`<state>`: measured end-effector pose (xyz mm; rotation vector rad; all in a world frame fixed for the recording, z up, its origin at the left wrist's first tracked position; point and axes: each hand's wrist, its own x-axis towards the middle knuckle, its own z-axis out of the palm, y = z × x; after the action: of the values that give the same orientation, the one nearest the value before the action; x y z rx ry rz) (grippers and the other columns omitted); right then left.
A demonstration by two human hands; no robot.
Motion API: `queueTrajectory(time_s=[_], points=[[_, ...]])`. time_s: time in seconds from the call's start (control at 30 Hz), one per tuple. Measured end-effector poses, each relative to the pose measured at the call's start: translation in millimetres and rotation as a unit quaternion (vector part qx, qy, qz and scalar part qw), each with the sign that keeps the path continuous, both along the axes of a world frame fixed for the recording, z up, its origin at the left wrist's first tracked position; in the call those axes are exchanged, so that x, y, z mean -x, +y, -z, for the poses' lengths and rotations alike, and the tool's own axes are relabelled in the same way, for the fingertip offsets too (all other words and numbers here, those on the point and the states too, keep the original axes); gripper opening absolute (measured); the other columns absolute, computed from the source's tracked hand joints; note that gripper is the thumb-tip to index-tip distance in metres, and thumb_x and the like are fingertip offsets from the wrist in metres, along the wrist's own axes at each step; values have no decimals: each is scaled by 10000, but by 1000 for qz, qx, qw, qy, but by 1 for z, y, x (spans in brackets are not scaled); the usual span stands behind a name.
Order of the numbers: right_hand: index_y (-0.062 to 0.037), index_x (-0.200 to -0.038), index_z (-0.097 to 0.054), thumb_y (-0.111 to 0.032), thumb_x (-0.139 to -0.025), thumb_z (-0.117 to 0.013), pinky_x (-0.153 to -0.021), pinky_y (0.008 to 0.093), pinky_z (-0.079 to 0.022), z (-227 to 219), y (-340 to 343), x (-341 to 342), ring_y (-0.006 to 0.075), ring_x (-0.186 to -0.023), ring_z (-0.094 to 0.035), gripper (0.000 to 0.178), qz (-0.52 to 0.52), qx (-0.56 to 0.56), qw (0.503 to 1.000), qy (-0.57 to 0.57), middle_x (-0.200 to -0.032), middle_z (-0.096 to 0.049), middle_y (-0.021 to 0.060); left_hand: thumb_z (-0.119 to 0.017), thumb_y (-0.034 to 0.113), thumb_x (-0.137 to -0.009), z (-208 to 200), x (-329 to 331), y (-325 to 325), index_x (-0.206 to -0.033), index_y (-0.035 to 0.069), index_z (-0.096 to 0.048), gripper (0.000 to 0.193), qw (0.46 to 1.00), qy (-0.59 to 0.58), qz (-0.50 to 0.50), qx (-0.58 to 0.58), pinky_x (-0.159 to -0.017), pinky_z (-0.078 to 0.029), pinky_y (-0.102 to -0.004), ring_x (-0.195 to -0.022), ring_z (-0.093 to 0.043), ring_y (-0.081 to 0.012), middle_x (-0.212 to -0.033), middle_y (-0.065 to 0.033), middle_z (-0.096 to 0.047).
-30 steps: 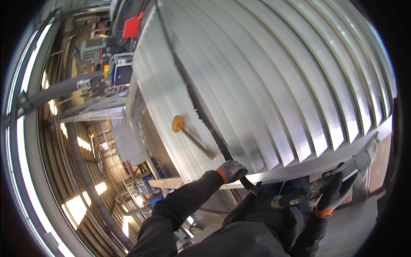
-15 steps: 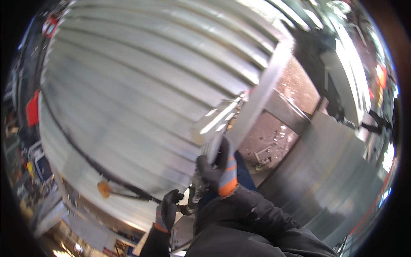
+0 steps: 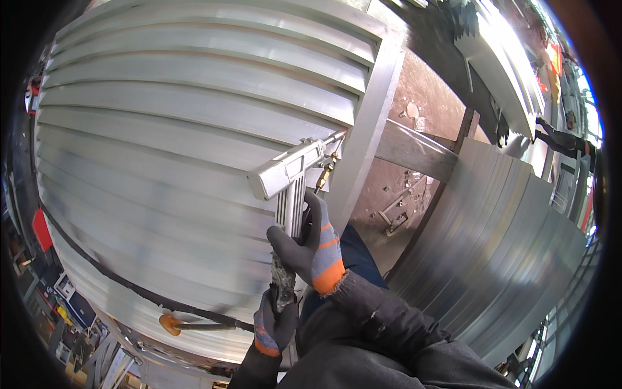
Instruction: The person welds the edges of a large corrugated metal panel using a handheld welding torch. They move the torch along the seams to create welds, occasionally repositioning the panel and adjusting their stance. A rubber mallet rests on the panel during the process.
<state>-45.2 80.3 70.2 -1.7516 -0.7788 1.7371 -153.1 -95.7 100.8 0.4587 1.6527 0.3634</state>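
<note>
My right hand (image 3: 317, 249), in a grey and orange glove, is wrapped round the ribbed handle of a silver welding gun (image 3: 291, 170). A brass-coloured fitting runs beside the gun's slim nozzle, which points up and right to the inner edge of a metal frame bar (image 3: 367, 129). Below the handle, my gloved left hand (image 3: 277, 324) is closed round the gun's dark, tape-wrapped cable (image 3: 283, 279). Beneath the gun lies a large slatted metal panel (image 3: 194, 123), its overlapping slats ending at the frame bar. Whether the nozzle tip touches the metal I cannot tell.
A black hose (image 3: 123, 282) curves over the panel's left side near a mallet with an orange head (image 3: 170, 324). Flat metal strips (image 3: 479, 246) lie stacked at right. Scraps litter the brown floor (image 3: 414, 194); more metal profiles (image 3: 502, 65) stand far right.
My left hand has moved onto the wrapped cable and closed round it. The whole view has turned and shifted, and the blurred gun now shows sharply, with its nozzle by the frame bar.
</note>
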Motion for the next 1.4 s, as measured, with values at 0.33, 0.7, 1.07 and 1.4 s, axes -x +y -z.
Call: queueTrajectory(time_s=[0.33,0.7,1.07,1.4], points=[[27,-1406,-348,-113,-826,-759,-566,308,-528,9,7,0,128,-635,-620,724,-6,-15,1000,-7,-779,-616,80,-662,92,-909,-13,10,27,-1178,21,-561,296,997,-29,0,66,-602,-538,-317,-656,-681,-165,-820,-103,-690],[16,-1379,-374,-109,-832,-752,-572,300,-520,5,12,3,119,-644,-607,677,16,7,1000,20,-779,-610,71,-593,69,-838,-26,10,56,-969,35,-537,146,999,-21,-26,25,-499,-467,-308,-522,-579,-137,-657,-52,-591],[20,-1376,-377,-117,-836,-742,-583,311,-521,3,14,4,124,-653,-604,666,25,22,999,26,-797,-608,80,-704,124,-873,-22,22,49,-1195,24,-591,356,998,-17,28,48,-625,-547,-322,-674,-689,-162,-874,-96,-716],[26,-1391,-356,-104,-851,-727,-578,311,-525,3,12,4,130,-659,-621,668,19,8,999,34,-814,-616,87,-719,147,-856,-16,26,34,-1206,34,-594,388,996,-11,22,81,-656,-550,-344,-707,-704,-194,-873,-110,-715]])
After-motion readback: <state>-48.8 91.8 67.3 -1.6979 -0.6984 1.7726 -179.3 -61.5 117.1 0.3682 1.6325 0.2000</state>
